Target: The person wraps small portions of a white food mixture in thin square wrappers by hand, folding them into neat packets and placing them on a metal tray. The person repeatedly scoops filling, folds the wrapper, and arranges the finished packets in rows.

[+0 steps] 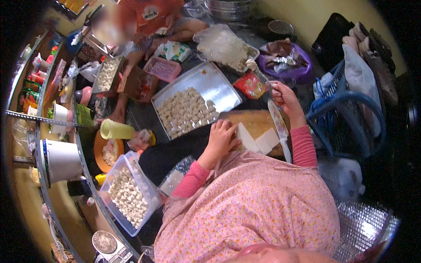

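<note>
My right hand (pixel 283 95) is raised over the right side of the board, gripping a thin metal utensil (pixel 262 76). A pale lump of filling (pixel 252 64) sits on its tip. Below that hand, a knife (pixel 278 123) with a patterned blade and white handle lies on the wooden board (pixel 260 117). White square wrapper sheets (pixel 247 138) are spread on the board. My left hand (pixel 223 135) is palm down at the board's left edge, beside the sheets; whether it pinches one is hidden.
Beyond the board stands a metal tray (pixel 218 83) partly covered with small dumplings (pixel 185 111). A plastic box (pixel 130 194) of dumplings is at left. A bag of pale filling (pixel 223 46), a red packet (pixel 251 85) and a blue basket (pixel 345 111) surround me. Another person (pixel 154 19) sits opposite.
</note>
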Available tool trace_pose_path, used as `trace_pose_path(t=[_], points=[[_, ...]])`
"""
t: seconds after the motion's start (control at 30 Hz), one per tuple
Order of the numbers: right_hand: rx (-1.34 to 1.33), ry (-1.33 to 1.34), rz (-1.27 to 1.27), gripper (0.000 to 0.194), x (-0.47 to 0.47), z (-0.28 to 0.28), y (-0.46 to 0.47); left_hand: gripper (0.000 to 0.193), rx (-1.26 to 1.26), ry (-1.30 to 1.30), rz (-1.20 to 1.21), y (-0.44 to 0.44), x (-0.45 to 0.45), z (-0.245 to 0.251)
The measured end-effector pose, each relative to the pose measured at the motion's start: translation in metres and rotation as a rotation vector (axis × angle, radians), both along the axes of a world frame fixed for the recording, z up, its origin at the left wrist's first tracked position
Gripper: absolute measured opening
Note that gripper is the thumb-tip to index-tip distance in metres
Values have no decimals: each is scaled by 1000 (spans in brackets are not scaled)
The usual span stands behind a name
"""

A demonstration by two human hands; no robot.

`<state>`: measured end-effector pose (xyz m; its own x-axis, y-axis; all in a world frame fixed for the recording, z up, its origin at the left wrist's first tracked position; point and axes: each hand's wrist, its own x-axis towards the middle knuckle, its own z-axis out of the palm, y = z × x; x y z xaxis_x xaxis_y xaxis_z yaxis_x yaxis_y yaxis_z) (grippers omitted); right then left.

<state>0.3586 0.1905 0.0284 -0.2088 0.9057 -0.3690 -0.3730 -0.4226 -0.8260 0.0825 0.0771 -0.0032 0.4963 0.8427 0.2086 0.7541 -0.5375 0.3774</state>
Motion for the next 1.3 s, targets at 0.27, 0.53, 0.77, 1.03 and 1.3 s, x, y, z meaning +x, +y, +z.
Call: trace_pose_path(t=[0.27,0.53,0.77,1.03,1.3], points=[[-67,26,-165,17,3,8,-125,53,-4,58,-29,-2,30,-12],[-87,-52,-190,17,8,7,-157,39,-36,85,-153,21,27,-24],[4,-10,-170,17,-8,9,-164,26,26,23,-181,28,18,-19],[39,85,-294,22,-61,-21,-164,10,-95,-354,3,11,18,-26],[-5,55,-363,16,-110,-54,-167,12,-293,-682,240,-14,5,-32]])
